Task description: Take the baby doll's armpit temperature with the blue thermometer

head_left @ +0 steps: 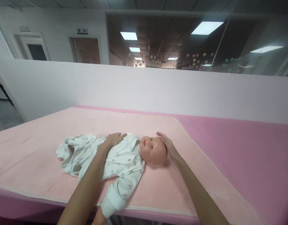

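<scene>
A baby doll (155,151) lies on its back, its head toward the right. It wears a white printed baby outfit (121,162) with long sleeves; the leg part spreads loosely to the left. My left hand (116,139) rests flat on the doll's torso, fingers stretched out over the cloth. At the crown of the doll's head is my right hand (168,145), its fingers extended along the head. The doll's near arm reaches down past the front edge, with a small hand coming out of the folded cuff.
Under the doll is a peach-coloured mat (167,193) on a pink padded surface (247,150). A low white wall (158,90) runs along the back. Behind it are a large window (169,47) with heart stickers and two doors. The mat's front edge is close to me.
</scene>
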Demonstrator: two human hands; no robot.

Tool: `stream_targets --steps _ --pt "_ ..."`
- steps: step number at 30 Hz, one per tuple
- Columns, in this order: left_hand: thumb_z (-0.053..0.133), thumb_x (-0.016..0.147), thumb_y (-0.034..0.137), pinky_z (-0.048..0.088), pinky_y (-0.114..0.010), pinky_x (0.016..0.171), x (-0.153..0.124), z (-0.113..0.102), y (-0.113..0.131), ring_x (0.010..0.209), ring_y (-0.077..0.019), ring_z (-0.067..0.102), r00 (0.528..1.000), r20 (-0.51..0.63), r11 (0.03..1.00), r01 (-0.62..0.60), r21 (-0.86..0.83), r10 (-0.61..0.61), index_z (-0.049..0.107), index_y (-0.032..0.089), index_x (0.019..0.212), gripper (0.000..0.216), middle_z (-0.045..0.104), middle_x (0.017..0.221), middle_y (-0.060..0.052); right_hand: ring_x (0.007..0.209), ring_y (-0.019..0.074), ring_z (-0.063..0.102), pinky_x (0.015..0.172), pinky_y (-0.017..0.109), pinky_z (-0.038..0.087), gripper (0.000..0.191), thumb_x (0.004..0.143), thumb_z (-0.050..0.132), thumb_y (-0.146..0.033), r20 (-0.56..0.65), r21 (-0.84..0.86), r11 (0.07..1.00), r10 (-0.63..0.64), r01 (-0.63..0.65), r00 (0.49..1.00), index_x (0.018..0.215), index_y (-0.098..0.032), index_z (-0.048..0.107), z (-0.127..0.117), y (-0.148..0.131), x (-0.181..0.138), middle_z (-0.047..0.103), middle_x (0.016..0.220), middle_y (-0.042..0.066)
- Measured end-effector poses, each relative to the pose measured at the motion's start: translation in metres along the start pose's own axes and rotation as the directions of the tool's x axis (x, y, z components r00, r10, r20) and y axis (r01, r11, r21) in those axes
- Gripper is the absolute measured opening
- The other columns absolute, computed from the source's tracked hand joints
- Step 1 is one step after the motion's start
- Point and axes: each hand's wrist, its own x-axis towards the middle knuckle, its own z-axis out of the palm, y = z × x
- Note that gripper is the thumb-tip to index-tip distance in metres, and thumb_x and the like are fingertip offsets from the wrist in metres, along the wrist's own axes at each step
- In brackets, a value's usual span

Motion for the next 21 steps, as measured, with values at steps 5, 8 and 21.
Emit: stream_targets --steps 5,8,21 --pt "0.018 0.078 0.067 0.033 -0.045 0.096 0.001 0.0 0.001 0.108 -0.032 0.055 1.0 0.006 1.0 0.011 0.018 -0.011 0.062 0.019 0.1 0.068 0.063 0.114 -0.011 0.106 0.0258 0.055 0.097 0.039 0.038 0.046 0.072 0.057 -0.059 0.112 -0.028 1.0 -0.012 0.015 0.994 0.091 -0.02 0.07 0.011 -0.001 -0.005 0.066 0.108 0.006" --pt "0.017 0.079 0.066 0.033 -0.044 0.097 0.001 -0.001 0.001 0.108 -0.0319 0.055 1.0 0.013 0.999 0.012 0.038 -0.013 0.062 0.019 0.101 0.069 0.063 0.115 -0.011 0.109 0.0251 0.053 0.099 0.039 0.037 0.045 0.073 0.057 -0.059 0.077 -0.029 0.999 -0.019 0.021 0.997 0.095 -0.021 0.069 0.009 -0.001 -0.004 0.064 0.113 0.006" --pt "0.016 0.078 0.069 0.034 -0.043 0.096 0.002 0.001 -0.001 0.11 -0.0327 0.054 1.0 0.012 0.999 -0.006 0.032 0.006 0.061 0.019 0.107 0.073 0.061 0.119 -0.012 0.102 0.0251 0.057 0.096 0.039 0.038 0.043 0.067 0.061 -0.058 -0.119 0.041 0.997 -0.063 0.068 0.991 0.086 -0.021 0.071 0.01 -0.006 -0.007 0.067 0.104 0.005"
